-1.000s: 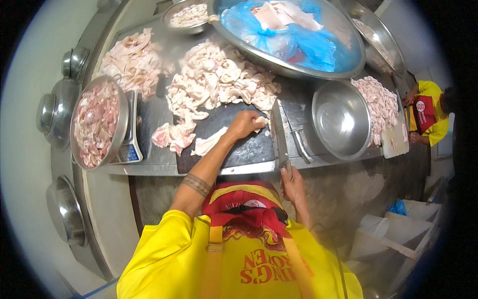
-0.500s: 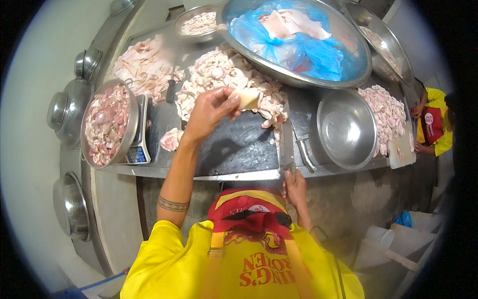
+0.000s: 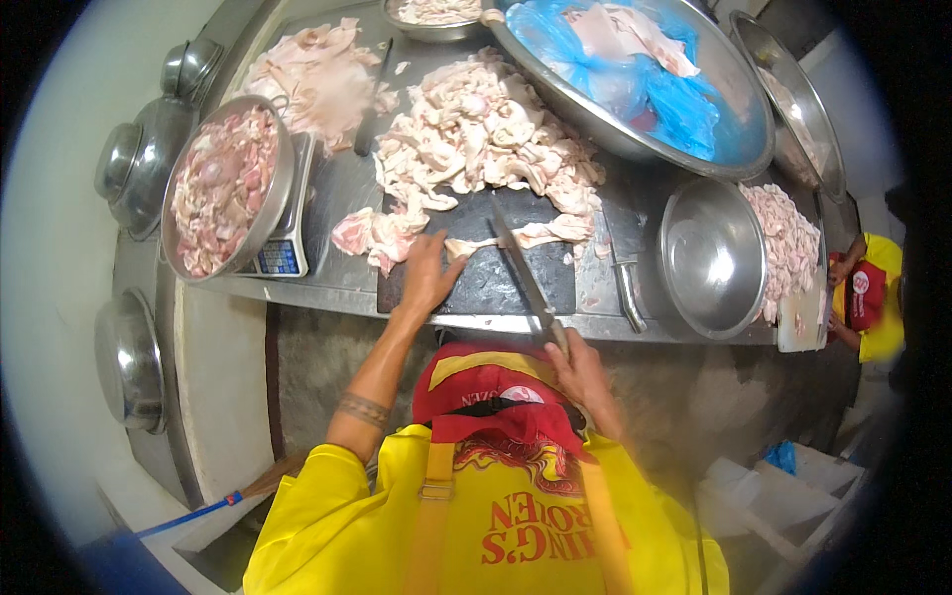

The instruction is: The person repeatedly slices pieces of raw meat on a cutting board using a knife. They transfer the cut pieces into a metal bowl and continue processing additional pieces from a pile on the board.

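Bare board (image 3: 484, 290) flanks the knife (image 3: 526, 270), whose handle overhangs the table edge (image 3: 337, 301).

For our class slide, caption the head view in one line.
Right hand holding a knife over a dark board, left hand near a pale raw strip.

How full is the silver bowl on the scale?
Nearly full: the bowl holds pink meat pieces, spread across it almost to its edge.
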{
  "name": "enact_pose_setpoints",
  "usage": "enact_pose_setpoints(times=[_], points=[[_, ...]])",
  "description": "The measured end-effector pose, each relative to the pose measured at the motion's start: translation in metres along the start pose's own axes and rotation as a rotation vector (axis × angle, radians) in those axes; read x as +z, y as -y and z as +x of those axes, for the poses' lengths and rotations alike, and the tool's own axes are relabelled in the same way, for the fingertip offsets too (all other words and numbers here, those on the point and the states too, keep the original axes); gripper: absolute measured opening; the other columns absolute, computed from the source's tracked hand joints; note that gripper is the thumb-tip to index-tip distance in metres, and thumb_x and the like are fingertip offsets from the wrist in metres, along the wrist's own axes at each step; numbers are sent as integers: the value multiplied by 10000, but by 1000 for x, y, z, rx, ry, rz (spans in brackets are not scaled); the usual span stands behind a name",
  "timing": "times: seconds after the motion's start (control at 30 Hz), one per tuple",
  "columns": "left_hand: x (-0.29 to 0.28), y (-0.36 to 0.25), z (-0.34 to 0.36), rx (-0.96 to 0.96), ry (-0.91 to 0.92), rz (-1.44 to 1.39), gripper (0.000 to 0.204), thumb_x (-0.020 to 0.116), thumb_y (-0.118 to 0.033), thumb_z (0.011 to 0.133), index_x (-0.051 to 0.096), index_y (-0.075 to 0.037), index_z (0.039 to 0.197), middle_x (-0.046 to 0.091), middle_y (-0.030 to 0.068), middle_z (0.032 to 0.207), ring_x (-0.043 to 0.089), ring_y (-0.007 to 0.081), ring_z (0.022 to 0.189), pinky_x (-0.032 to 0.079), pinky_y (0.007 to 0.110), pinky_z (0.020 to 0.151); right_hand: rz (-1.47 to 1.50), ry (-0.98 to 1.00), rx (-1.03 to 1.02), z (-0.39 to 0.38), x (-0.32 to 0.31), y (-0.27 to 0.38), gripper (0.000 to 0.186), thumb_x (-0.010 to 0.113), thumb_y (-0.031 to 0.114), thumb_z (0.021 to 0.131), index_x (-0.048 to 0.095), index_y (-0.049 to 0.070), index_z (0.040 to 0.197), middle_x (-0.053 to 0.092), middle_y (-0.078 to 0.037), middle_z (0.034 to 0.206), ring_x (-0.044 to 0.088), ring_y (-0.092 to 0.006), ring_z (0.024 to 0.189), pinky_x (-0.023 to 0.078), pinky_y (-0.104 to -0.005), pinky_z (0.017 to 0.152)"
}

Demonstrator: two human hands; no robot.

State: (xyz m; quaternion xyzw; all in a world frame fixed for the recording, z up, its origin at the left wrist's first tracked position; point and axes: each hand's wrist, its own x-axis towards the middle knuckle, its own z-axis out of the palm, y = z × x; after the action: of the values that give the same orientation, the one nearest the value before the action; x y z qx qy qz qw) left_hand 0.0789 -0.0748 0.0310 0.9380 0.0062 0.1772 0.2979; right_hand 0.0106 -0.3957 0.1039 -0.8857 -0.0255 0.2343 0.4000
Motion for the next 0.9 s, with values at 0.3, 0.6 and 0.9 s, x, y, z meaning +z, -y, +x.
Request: enact_pose_setpoints(times=[0.3, 0.6, 0.9], points=[[7, -15, 1, -227, 112, 45, 224, 668, -182, 919, 608, 24, 984, 624, 280, 957, 618, 461, 932, 489, 556, 792, -302, 43, -47, 1, 33, 41, 340, 558, 309, 1023, 505, -26, 1057, 658, -337, 805, 649, -538, 796, 497, -618, 694], [-4, -24, -3, -309, 402, 143, 205, 597, -144, 958, 646, 13, 1080, 619, 220, 1062, 606, 413, 1032, 537, 545, 801, -300, 50, -93, 17, 68, 56, 281, 567, 236, 1018, 444, -11, 1071, 645, -344, 767, 629, -560, 746, 486, -634, 646], [17, -13, -9, -295, 259, 160, 151, 587, -9, 876, 627, 26, 1017, 614, 252, 1010, 647, 429, 940, 548, 527, 761, -352, 111, 1, -10, 53, 32, 291, 563, 254, 1018, 448, 10, 1127, 664, -325, 798, 643, -553, 774, 496, -635, 662]])
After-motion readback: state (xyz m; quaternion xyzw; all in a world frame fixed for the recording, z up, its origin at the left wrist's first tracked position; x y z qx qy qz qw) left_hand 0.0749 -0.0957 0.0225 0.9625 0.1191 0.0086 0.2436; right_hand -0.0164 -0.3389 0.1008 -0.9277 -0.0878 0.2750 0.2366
